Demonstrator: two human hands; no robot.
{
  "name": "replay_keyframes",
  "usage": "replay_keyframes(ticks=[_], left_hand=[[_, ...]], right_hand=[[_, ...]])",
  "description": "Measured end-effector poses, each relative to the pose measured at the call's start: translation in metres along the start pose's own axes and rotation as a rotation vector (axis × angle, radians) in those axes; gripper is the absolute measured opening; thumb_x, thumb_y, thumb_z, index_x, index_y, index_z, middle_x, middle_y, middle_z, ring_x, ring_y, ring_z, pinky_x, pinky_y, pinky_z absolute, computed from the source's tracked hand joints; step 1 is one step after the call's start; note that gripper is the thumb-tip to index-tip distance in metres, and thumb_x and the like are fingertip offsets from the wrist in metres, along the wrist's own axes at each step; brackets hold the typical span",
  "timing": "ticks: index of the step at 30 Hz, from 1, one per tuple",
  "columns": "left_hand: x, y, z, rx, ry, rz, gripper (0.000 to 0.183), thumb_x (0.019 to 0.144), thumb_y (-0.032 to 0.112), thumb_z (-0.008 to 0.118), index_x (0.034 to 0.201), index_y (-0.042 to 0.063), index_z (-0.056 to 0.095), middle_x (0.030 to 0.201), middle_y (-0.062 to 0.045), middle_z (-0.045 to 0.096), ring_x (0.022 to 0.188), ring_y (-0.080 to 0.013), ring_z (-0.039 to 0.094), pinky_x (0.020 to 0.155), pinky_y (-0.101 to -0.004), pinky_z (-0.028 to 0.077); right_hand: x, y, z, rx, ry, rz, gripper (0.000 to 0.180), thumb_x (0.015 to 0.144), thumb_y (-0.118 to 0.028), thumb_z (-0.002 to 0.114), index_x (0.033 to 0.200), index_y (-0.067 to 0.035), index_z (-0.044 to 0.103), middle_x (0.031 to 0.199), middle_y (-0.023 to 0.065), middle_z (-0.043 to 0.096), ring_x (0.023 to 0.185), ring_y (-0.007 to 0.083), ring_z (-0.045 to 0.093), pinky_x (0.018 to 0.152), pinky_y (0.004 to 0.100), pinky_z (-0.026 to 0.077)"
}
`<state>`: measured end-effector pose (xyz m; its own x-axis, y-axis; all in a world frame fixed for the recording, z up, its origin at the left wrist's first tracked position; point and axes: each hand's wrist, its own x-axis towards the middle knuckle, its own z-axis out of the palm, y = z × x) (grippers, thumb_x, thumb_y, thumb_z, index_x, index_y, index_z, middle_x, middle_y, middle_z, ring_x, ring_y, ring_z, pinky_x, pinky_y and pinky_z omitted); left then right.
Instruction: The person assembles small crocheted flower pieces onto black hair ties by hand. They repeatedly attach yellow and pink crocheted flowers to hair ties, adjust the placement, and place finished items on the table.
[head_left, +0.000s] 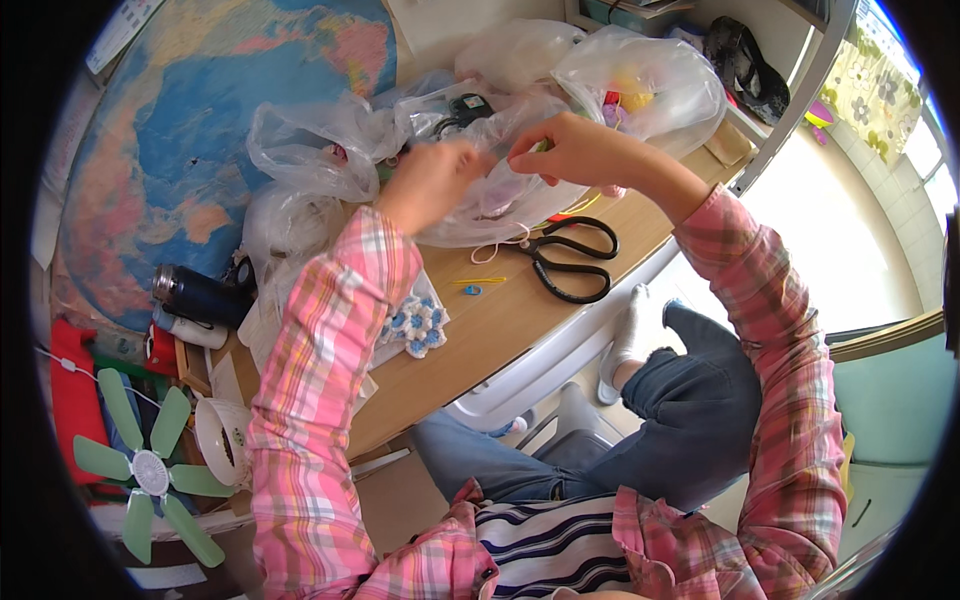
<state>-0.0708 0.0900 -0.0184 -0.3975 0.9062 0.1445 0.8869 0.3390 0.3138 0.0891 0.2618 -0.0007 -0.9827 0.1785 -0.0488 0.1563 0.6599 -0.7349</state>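
Note:
Both my hands are raised over the clear plastic bags at the back of the wooden table (480, 345). My left hand (435, 180) is blurred, its fingers curled, and whatever they may hold is hidden. My right hand (574, 154) has thumb and forefinger drawn together beside a clear plastic bag (525, 214); I cannot tell whether they pinch anything. Below the hands lie black-handled scissors (574, 259), with a loop of pale pink yarn (484, 255) at their blades. Nearer me are a yellow needle-like piece (480, 280), a small blue stitch marker (472, 290) and a blue-and-white crocheted flower piece (416, 326).
Another plastic bag (652, 79) holds colored yarn balls (630, 97). A world map (195, 150) covers the wall at left. A dark vacuum flask (202, 295) lies on its side above a white bowl (223, 435) and a green-bladed fan (150, 472). White drawers (517, 375) stand under the table.

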Motion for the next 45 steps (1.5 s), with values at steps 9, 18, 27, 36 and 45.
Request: replay_keyframes(ticks=[9, 18, 27, 36, 45], left_hand=[[0.077, -0.106, -0.027, 0.148, 0.375, -0.508, 0.033, 0.082, 0.03, 0.074, 0.103, 0.005, 0.071, 0.097, -0.013, 0.072, 0.086, -0.0272, 0.068, 0.076, -0.0377, 0.052], [0.048, -0.083, -0.051, 0.034, 0.84, -0.031, 0.018, 0.088, 0.021, 0.069, 0.091, 0.004, 0.074, 0.088, -0.011, 0.073, 0.08, -0.0248, 0.07, 0.071, -0.0342, 0.053], [-0.022, -0.034, -0.111, -0.802, 0.599, 0.086, 0.026, 0.101, 0.022, 0.057, 0.112, 0.0, 0.065, 0.101, -0.009, 0.07, 0.088, -0.0167, 0.068, 0.08, -0.0301, 0.057], [-0.145, 0.016, -0.127, -0.914, 0.629, -0.144, 0.018, 0.101, 0.019, 0.057, 0.097, 0.003, 0.063, 0.082, -0.005, 0.067, 0.068, -0.0128, 0.065, 0.064, -0.0263, 0.054], [-0.233, 0.031, -0.104, -0.041, 0.506, 0.069, 0.02, 0.094, 0.008, 0.065, 0.11, -0.003, 0.067, 0.096, -0.006, 0.069, 0.081, -0.009, 0.063, 0.074, -0.0231, 0.048]], right_hand=[[-0.002, -0.016, 0.012, 0.085, -0.155, 0.068, 0.034, 0.091, -0.039, 0.06, 0.095, -0.007, 0.072, 0.07, -0.0017, 0.058, 0.056, 0.0102, 0.046, 0.049, 0.0272, 0.038], [-0.008, -0.003, -0.001, 0.402, -0.095, 0.102, 0.03, 0.096, -0.033, 0.058, 0.107, -0.008, 0.071, 0.077, -0.0028, 0.055, 0.052, 0.005, 0.032, 0.043, 0.0204, 0.023], [-0.011, -0.037, 0.0, 0.341, 0.433, -0.15, 0.034, 0.092, -0.032, 0.065, 0.111, -0.004, 0.068, 0.067, 0.0034, 0.06, 0.041, 0.012, 0.047, 0.041, 0.0287, 0.041], [-0.036, -0.091, 0.03, 0.15, 0.216, -0.271, 0.03, 0.096, -0.031, 0.064, 0.101, -0.003, 0.074, 0.078, -0.0004, 0.066, 0.056, 0.0045, 0.05, 0.047, 0.0216, 0.037], [-0.059, -0.129, 0.089, 0.252, -0.171, -0.44, 0.024, 0.099, -0.019, 0.056, 0.099, 0.0, 0.071, 0.079, 0.0043, 0.068, 0.052, 0.0094, 0.057, 0.046, 0.0245, 0.045]])
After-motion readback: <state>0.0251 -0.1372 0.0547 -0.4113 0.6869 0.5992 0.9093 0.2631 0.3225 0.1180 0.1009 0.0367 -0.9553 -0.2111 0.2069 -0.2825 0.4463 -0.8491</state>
